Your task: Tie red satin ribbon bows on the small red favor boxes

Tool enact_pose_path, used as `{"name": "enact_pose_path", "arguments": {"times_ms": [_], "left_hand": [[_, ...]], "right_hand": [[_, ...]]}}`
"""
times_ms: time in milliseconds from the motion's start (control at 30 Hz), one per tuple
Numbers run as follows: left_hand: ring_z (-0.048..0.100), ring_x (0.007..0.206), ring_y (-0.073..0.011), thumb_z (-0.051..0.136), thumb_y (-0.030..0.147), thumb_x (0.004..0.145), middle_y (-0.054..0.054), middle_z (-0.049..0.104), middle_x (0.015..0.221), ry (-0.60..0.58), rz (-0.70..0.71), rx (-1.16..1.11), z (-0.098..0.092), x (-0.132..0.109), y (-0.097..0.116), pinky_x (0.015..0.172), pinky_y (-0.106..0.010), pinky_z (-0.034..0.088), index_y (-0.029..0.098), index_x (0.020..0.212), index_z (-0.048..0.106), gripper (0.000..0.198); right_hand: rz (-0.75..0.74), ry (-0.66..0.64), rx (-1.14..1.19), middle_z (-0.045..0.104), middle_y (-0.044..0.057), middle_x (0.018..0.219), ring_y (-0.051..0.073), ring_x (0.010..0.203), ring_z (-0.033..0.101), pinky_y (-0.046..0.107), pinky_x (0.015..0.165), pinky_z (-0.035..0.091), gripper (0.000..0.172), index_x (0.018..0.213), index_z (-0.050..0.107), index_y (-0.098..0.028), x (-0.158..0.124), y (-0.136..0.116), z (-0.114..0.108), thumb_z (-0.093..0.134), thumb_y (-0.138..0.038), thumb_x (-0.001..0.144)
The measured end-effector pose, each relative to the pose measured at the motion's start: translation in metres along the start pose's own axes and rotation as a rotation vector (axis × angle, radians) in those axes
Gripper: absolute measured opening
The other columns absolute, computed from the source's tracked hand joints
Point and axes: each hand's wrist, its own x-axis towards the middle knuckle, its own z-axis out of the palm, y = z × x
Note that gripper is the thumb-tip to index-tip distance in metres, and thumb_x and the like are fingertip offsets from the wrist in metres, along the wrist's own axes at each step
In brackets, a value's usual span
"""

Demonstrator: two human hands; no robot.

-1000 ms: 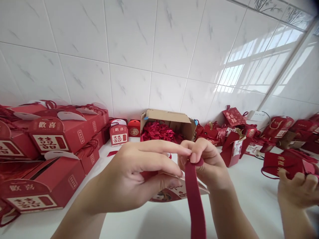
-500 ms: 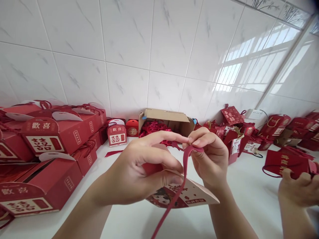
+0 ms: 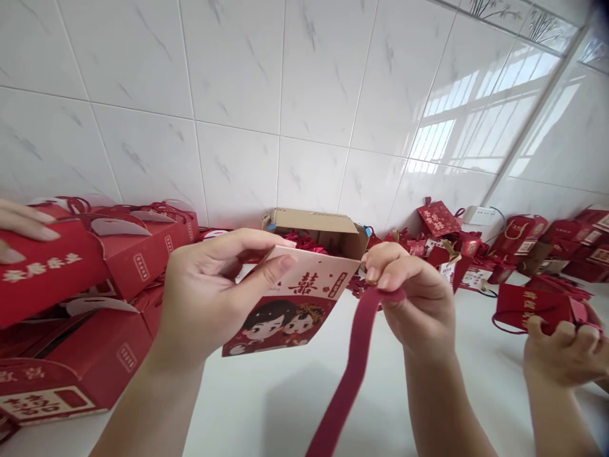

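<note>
While the left grip [image 3: 209, 292] is clamped on the upper left of the card [image 3: 285, 311], thumb on the printed face and fingers behind, the right grip [image 3: 419, 298] pinches a ribbon [image 3: 359, 349] between thumb and fingers. We find the card tilted and raised off the desk [image 3: 228, 412], its face with two cartoon figures toward us. Its upper right corner lies just beside the right fingertips; contact there we cannot tell. The ribbon hangs down and leaves view at the bottom.

Surroundings: at the desk's far edge, by the wall [image 3: 238, 76], we note a carton [image 3: 314, 219] with red ribbons in it. Red boxes [image 3: 109, 349] are stacked toward the left edge; before them another person's hand [image 3: 23, 228] holds a red packet [image 3: 52, 273]. Toward the right edge, a further hand [image 3: 566, 349] grasps a red bag [image 3: 537, 304].
</note>
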Motion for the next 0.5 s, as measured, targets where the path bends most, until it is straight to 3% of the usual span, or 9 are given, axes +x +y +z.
{"name": "enact_pose_path", "arguments": {"times_ms": [100, 200, 500], "left_hand": [[0.065, 0.066, -0.014, 0.074, 0.021, 0.073, 0.002, 0.07, 0.072, 0.073, -0.035, -0.002, 0.007, -0.004, 0.007, 0.06, -0.025, 0.056, 0.023, 0.077, 0.071, 0.005], [0.064, 0.068, -0.0136, 0.073, 0.021, 0.075, 0.002, 0.069, 0.073, 0.065, -0.003, 0.002, 0.011, -0.009, 0.014, 0.06, -0.025, 0.055, 0.022, 0.076, 0.07, 0.003], [0.065, 0.075, -0.0144, 0.071, 0.015, 0.076, 0.003, 0.069, 0.077, 0.069, 0.089, -0.033, 0.015, -0.012, 0.015, 0.068, -0.027, 0.055, 0.024, 0.076, 0.069, 0.009]], "right_hand": [[0.039, -0.006, -0.146, 0.055, 0.006, 0.105, 0.021, 0.11, 0.049, 0.036, 0.086, 0.045, 0.012, 0.083, 0.069, -0.028, 0.0, -0.004, 0.009, 0.062, -0.017, 0.085], [0.07, 0.008, -0.219, 0.054, 0.004, 0.119, 0.024, 0.128, 0.037, 0.039, 0.094, 0.041, 0.015, 0.082, 0.068, -0.028, -0.001, -0.004, 0.017, 0.061, -0.015, 0.085], [0.094, 0.095, -0.26, 0.054, 0.005, 0.122, 0.026, 0.125, 0.043, 0.043, 0.095, 0.039, 0.012, 0.085, 0.067, -0.028, -0.004, 0.001, 0.018, 0.062, -0.017, 0.085]]}}
